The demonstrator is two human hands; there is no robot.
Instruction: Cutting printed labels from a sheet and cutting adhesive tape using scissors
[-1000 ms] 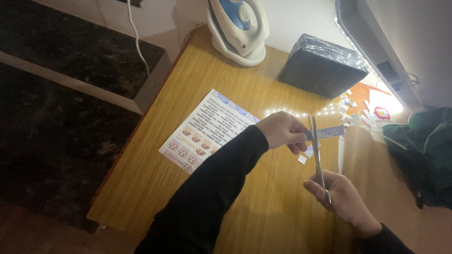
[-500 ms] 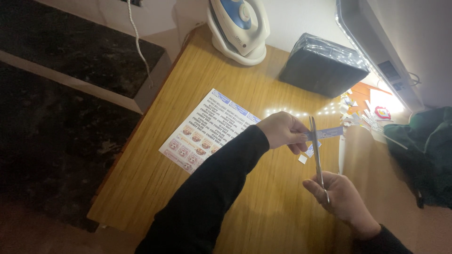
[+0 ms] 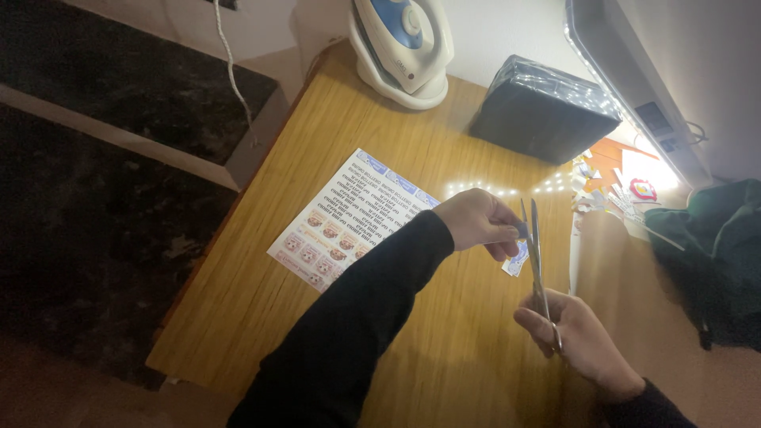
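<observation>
My left hand [image 3: 476, 222], in a black sleeve, pinches a small printed paper piece [image 3: 517, 255] above the wooden table [image 3: 261, 301]. My right hand [image 3: 583, 341] grips the handles of a pair of scissors [image 3: 533, 246]. Their blades point away from me, slightly apart, and pass right beside the paper piece at my left fingertips. A printed sheet with text and small pictures [image 3: 349, 218] lies flat on the table to the left of my left hand.
A white and blue iron [image 3: 400, 47] stands at the table's far edge, its cord [image 3: 230, 63] trailing left. A dark wrapped box [image 3: 543, 107] sits far right. Paper scraps [image 3: 610, 182] lie under a bright lamp bar [image 3: 626, 87]. A green bag [image 3: 713, 254] is at right.
The blue paper strip that stuck out to the right of the blades is no longer there. Both hands stay in nearly the same place.
</observation>
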